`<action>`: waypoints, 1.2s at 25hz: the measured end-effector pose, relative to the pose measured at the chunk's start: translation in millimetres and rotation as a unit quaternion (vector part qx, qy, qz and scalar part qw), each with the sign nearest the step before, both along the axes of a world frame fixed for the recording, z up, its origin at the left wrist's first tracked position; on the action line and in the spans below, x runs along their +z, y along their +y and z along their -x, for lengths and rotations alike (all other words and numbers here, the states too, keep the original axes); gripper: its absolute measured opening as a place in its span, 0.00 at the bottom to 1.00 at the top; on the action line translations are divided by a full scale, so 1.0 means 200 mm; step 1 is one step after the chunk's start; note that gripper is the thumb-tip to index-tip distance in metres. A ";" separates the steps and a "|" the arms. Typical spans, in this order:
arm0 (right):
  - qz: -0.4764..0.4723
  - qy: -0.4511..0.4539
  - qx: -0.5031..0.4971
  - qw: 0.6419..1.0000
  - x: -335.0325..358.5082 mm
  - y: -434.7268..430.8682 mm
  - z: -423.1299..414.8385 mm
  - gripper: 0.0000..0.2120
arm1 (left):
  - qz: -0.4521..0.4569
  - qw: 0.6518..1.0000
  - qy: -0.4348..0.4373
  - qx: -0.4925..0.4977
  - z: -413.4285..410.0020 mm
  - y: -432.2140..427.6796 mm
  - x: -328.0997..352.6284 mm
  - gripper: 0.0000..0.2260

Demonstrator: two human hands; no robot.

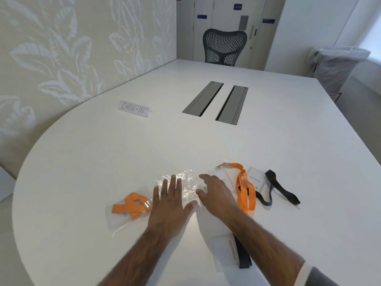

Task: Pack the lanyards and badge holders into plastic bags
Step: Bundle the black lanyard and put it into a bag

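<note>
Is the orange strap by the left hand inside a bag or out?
Inside. The folded orange lanyard lies within a clear plastic bag; the bag's edges show all around it.

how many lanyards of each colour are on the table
orange: 2, the loose orange lanyard and the bagged orange lanyard
black: 2, the far black lanyard and the near black lanyard
total: 4

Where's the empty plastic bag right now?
Head view, near the front of the table: the empty plastic bag lies partly under the left hand, between the bagged orange lanyard on its left and the right hand.
</note>
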State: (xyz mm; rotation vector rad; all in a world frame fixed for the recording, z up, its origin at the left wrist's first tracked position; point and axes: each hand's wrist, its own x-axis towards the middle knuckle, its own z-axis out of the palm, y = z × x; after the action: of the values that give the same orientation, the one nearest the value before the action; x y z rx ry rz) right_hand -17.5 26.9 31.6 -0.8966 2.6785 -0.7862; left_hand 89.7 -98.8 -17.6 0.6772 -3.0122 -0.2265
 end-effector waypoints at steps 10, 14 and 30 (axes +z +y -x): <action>-0.012 0.001 -0.137 0.990 0.01 -0.23 0.04 0.06 | -0.019 0.999 0.025 -0.011 -0.01 0.00 -0.08 0.45; 0.005 0.050 -0.158 0.986 0.01 -0.25 -0.01 0.04 | -0.027 0.998 0.042 -0.024 -0.01 -0.01 -0.07 0.45; 0.242 -0.124 -0.152 0.950 0.24 0.02 -0.09 0.09 | -0.380 0.864 0.331 0.005 -0.04 0.03 0.36 0.04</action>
State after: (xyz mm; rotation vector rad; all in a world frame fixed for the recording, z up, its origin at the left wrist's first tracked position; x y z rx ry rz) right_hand 0.6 31.2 79.4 -0.4241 2.4625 -1.5590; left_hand 98.1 -92.5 54.0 0.4826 -2.1793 -1.3679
